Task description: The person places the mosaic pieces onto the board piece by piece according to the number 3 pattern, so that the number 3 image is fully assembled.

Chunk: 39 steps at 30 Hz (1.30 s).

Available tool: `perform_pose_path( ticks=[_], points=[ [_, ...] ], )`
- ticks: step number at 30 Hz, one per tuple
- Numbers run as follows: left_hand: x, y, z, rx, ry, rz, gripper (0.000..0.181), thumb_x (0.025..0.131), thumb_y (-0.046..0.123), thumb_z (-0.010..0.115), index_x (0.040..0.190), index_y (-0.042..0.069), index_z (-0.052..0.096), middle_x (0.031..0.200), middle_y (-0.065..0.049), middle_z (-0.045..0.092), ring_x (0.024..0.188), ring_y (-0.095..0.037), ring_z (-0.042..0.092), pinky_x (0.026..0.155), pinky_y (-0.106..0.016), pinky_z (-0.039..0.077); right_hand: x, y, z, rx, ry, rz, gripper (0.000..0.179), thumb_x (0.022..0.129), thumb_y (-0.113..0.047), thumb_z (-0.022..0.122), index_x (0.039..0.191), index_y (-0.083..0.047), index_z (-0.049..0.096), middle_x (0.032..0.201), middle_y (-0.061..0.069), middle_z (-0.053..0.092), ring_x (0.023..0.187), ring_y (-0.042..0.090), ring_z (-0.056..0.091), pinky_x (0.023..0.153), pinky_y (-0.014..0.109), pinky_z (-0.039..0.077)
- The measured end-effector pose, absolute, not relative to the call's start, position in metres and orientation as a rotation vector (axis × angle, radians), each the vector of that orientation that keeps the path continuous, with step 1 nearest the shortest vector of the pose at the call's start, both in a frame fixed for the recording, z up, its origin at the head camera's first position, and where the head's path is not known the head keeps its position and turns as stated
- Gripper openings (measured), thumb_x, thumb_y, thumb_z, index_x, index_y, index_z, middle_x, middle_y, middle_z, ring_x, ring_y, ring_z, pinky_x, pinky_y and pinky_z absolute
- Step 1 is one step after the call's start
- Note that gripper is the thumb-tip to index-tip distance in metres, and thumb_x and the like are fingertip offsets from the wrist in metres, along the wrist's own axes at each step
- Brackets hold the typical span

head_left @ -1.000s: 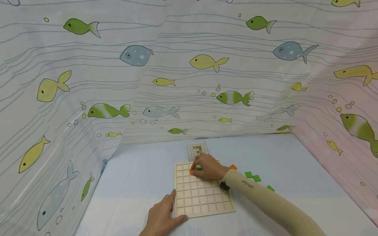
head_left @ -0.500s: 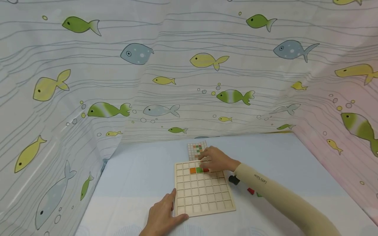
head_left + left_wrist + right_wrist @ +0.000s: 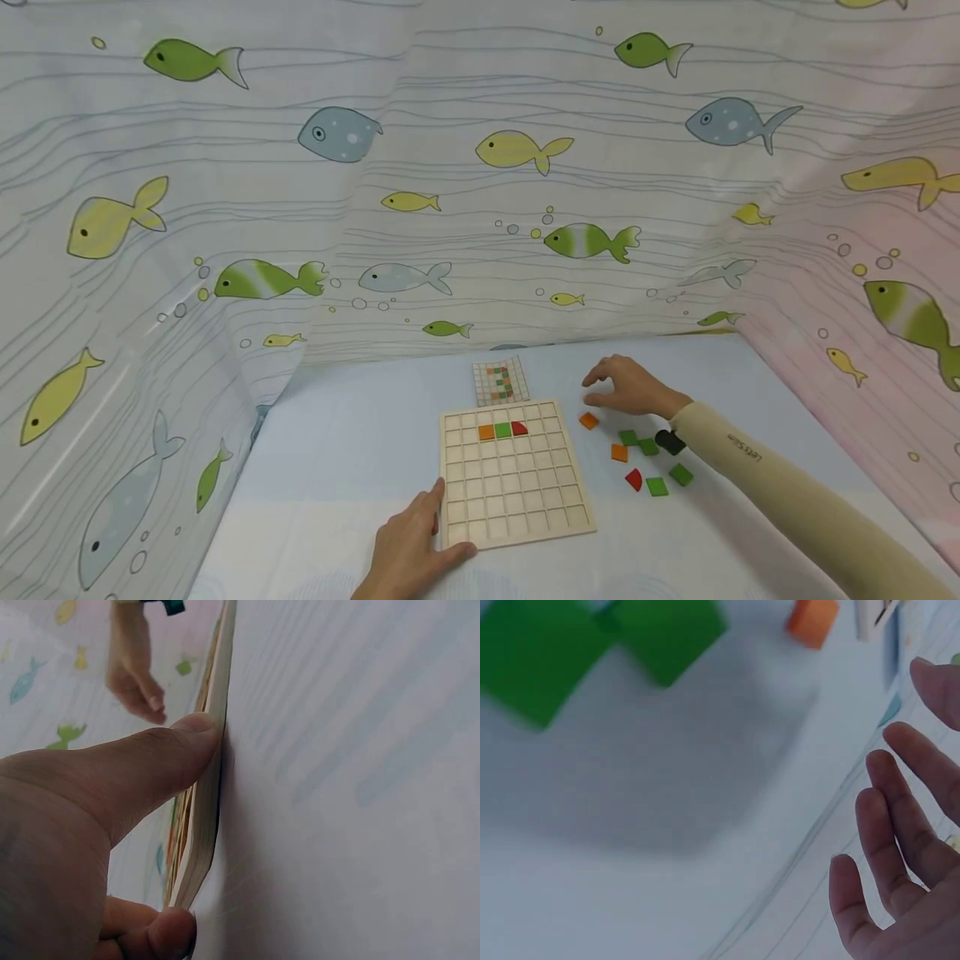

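My left hand (image 3: 414, 537) lies at the near left corner of a square wooden grid board (image 3: 517, 500). Its thumb (image 3: 191, 739) presses the near edge, and a finger touches the left edge. Along one upper row of the grid sit an orange square tile (image 3: 487, 432), a green square tile (image 3: 502, 430) and a red quarter-circle tile (image 3: 519, 428). My right hand (image 3: 630, 387) hovers right of the board, fingers spread and holding nothing. Just below its fingertips lies a loose orange tile (image 3: 589, 421).
Right of the board lie several green tiles (image 3: 657, 486), a second orange tile (image 3: 619, 452) and a red quarter-circle piece (image 3: 633, 479). Behind the board, a small pattern card (image 3: 483, 385) shows a coloured grid. A fish-printed curtain (image 3: 420, 242) surrounds the table (image 3: 337, 442).
My right hand has let go of the orange tile in the grid and moved right, off the board, to the loose tiles. The left hand stays at the board's corner.
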State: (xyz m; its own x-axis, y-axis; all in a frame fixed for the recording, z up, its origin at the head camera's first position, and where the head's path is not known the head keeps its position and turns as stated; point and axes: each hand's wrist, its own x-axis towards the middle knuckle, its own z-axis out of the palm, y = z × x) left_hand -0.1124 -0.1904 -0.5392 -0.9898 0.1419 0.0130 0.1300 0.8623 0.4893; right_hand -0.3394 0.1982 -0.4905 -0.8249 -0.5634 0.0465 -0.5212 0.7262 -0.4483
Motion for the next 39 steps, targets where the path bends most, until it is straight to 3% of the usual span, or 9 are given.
perform_pose_path(
  ticks=[17,31,39],
  points=[
    [-0.111,-0.191,-0.540,0.219,3.031,0.759,0.110,0.074,0.066,0.087,0.153,-0.001,0.052,0.081,0.012,0.046,0.060,0.001,0.033,0.052,-0.021,0.030,-0.307,0.274,-0.509,-0.730,2.787,-0.665,0.034,0.091,-0.035,0.085,0.116,-0.013,0.080,0.116,0.001,0.076,0.112,0.028,0.066,0.097,0.053,0.053],
    [-0.111,-0.189,-0.539,0.200,3.021,0.763,0.109,0.074,0.066,0.087,0.153,-0.001,0.052,0.080,0.012,0.045,0.061,0.001,0.034,0.052,-0.021,0.030,-0.285,0.287,-0.516,-0.773,2.777,-0.726,0.038,0.088,-0.035,0.087,0.118,-0.013,0.079,0.117,-0.002,0.076,0.113,0.027,0.067,0.101,0.056,0.052],
    [-0.110,-0.190,-0.537,0.210,3.035,0.755,0.110,0.072,0.065,0.088,0.153,-0.001,0.052,0.080,0.012,0.047,0.061,0.001,0.035,0.052,-0.021,0.031,-0.280,0.278,-0.523,-0.780,2.793,-0.718,0.042,0.088,-0.038,0.087,0.122,-0.015,0.078,0.117,-0.007,0.074,0.111,0.020,0.065,0.100,0.049,0.053]
  ],
)
